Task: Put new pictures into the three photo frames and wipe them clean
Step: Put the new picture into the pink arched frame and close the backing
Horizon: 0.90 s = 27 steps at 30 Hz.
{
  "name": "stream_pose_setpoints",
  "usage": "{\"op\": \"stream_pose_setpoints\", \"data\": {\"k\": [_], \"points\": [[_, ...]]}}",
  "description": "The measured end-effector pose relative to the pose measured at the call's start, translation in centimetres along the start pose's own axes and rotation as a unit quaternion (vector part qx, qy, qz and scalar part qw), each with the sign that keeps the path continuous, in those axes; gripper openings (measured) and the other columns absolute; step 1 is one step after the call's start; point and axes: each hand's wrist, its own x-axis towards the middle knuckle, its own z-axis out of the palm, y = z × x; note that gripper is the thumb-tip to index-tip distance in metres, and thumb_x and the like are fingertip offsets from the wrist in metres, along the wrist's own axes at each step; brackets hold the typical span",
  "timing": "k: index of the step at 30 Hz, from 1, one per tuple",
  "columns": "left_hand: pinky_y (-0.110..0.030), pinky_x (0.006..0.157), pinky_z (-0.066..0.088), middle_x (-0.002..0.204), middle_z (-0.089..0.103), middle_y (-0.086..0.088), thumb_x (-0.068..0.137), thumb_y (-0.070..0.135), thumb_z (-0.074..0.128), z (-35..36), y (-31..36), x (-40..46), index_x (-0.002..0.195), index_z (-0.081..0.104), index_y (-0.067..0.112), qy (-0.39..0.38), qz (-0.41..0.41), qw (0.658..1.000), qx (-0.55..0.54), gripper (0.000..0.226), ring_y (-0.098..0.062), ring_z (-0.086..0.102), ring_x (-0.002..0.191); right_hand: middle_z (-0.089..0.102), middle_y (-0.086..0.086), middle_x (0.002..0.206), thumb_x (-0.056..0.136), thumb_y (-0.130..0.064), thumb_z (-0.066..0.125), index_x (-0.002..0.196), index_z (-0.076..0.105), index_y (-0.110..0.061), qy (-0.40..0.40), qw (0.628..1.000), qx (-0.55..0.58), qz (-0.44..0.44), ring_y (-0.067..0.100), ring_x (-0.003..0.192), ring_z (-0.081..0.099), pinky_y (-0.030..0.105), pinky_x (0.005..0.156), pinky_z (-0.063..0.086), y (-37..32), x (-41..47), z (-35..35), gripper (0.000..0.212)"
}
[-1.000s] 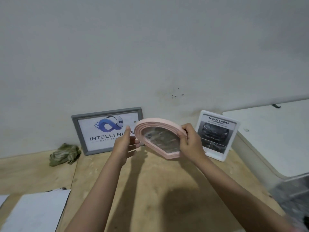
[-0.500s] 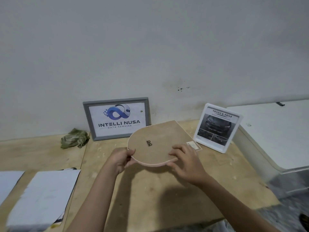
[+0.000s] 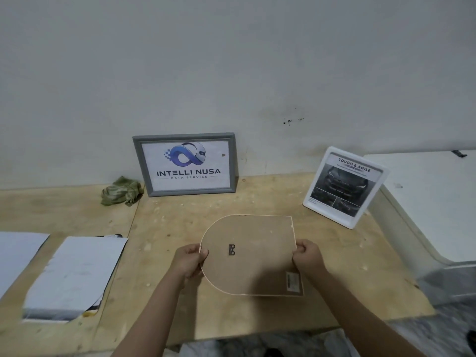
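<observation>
Head view: arched photo frame [image 3: 251,256] lies face-down on the plywood counter [image 3: 334,266], brown backing board up; small metal hanger [image 3: 231,249] near its rounded end, a label sticker [image 3: 292,280] by the square corner.

Left hand [image 3: 189,261] grips the rounded edge, fingers curled over the rim; right hand [image 3: 307,256] pinches the straight edge at the opposite side; the frame sits between the hands, both in contact.

Beyond the hands, against the wall: grey frame [image 3: 184,164] holding an "INTELLI NUSA" print, upright; beyond the right hand, white frame [image 3: 345,186] with a car print, leaning back.

Beyond and outward of the left hand: crumpled green cloth [image 3: 122,191], just beside the grey frame, untouched. Outward of the left hand: loose sheets of paper [image 3: 74,274], blank side up.

Progress, as judged: the two standing frames look filled; whether wiped, cannot tell. Arched frame seems to be at the opening stage; backing not yet off. Left: swap its picture, close it, wipe with the cloth.
</observation>
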Motion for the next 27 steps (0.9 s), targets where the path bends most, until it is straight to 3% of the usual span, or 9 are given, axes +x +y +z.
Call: {"op": "stream_pose_setpoints", "data": {"k": [4, 7, 9, 13, 16, 19, 22, 25, 27], "points": [[-0.028, 0.056, 0.043, 0.067, 0.065, -0.013, 0.097, 0.018, 0.050, 0.8, -1.2, 0.1, 0.084, 0.063, 0.005, -0.004, -0.050, 0.993, -0.110, 0.023, -0.023, 0.056, 0.061, 0.055, 0.010, 0.068, 0.085, -0.004, 0.053, 0.064, 0.062, -0.010, -0.029, 0.992, 0.082, 0.088, 0.023, 0.069, 0.049, 0.029, 0.063, 0.037, 1.6, 0.0, 0.3, 0.024], [-0.034, 0.068, 0.057, 0.083, 0.074, -0.011, 0.100, 0.029, 0.041, 1.2, -1.2, 0.0, 0.101, 0.064, 0.004, -0.050, -0.107, 0.963, -0.242, 0.035, -0.024, 0.071, 0.074, 0.056, 0.010, 0.067, 0.087, -0.008, 0.052, 0.067, 0.062, -0.010, -0.037, 0.981, 0.146, 0.124, 0.021, 0.066, 0.049, 0.031, 0.064, 0.038, 2.2, -0.2, 0.6, 0.022], [-0.036, 0.065, 0.059, 0.086, 0.075, -0.013, 0.100, 0.034, 0.040, 1.5, -1.3, -0.4, 0.105, 0.063, 0.004, -0.086, -0.131, 0.942, -0.297, 0.039, -0.025, 0.073, 0.073, 0.061, 0.012, 0.073, 0.088, -0.008, 0.052, 0.074, 0.064, -0.009, -0.032, 0.975, 0.173, 0.135, 0.023, 0.069, 0.053, 0.033, 0.067, 0.041, 2.5, -0.3, 0.9, 0.019], [-0.038, 0.058, 0.060, 0.085, 0.074, -0.016, 0.100, 0.033, 0.037, 2.0, -1.6, -1.1, 0.105, 0.062, 0.002, -0.111, -0.139, 0.924, -0.339, 0.040, -0.028, 0.073, 0.071, 0.061, 0.011, 0.081, 0.089, -0.011, 0.051, 0.084, 0.064, -0.011, -0.005, 0.973, 0.189, 0.132, 0.023, 0.071, 0.053, 0.031, 0.067, 0.042, 2.3, -0.3, 0.9, 0.014], [-0.043, 0.063, 0.060, 0.092, 0.074, -0.017, 0.098, 0.033, 0.039, 2.0, -2.3, -1.1, 0.112, 0.061, 0.003, -0.119, -0.145, 0.912, -0.366, 0.040, -0.031, 0.072, 0.078, 0.060, 0.011, 0.082, 0.089, -0.011, 0.049, 0.083, 0.063, -0.012, -0.003, 0.975, 0.185, 0.125, 0.024, 0.073, 0.053, 0.032, 0.068, 0.042, 2.0, -0.1, 0.8, 0.015], [-0.047, 0.066, 0.059, 0.091, 0.074, -0.016, 0.097, 0.032, 0.040, 2.1, -2.9, -1.2, 0.108, 0.063, 0.004, -0.118, -0.140, 0.902, -0.391, 0.038, -0.031, 0.072, 0.078, 0.059, 0.009, 0.080, 0.079, -0.022, 0.052, 0.074, 0.060, -0.015, -0.003, 0.978, 0.175, 0.117, 0.024, 0.075, 0.052, 0.036, 0.072, 0.043, 2.2, 0.4, 1.0, 0.011], [-0.049, 0.071, 0.058, 0.088, 0.074, -0.013, 0.096, 0.030, 0.040, 2.4, -3.3, -1.5, 0.104, 0.065, 0.007, -0.126, -0.131, 0.887, -0.424, 0.035, -0.030, 0.072, 0.078, 0.064, 0.012, 0.086, 0.064, -0.032, 0.050, 0.076, 0.063, -0.015, -0.004, 0.976, 0.181, 0.125, 0.029, 0.081, 0.057, 0.046, 0.082, 0.049, 3.1, 1.3, 1.3, 0.024], [-0.047, 0.065, 0.059, 0.077, 0.074, -0.009, 0.088, 0.020, 0.046, 3.0, -3.0, -1.8, 0.084, 0.072, 0.012, -0.128, -0.114, 0.879, -0.444, 0.028, -0.027, 0.072, 0.069, 0.065, 0.016, 0.095, 0.064, -0.031, 0.050, 0.080, 0.064, -0.015, -0.014, 0.970, 0.194, 0.147, 0.033, 0.090, 0.061, 0.048, 0.088, 0.049, 3.9, 1.9, 1.7, 0.027], [-0.045, 0.058, 0.059, 0.076, 0.074, -0.010, 0.085, 0.019, 0.048, 3.4, -2.5, -2.2, 0.086, 0.070, 0.010, -0.123, -0.111, 0.891, -0.423, 0.024, -0.027, 0.071, 0.066, 0.066, 0.018, 0.099, 0.071, -0.027, 0.053, 0.081, 0.065, -0.015, -0.008, 0.968, 0.195, 0.159, 0.036, 0.094, 0.062, 0.049, 0.090, 0.050, 4.2, 2.0, 1.8, 0.019]]}}
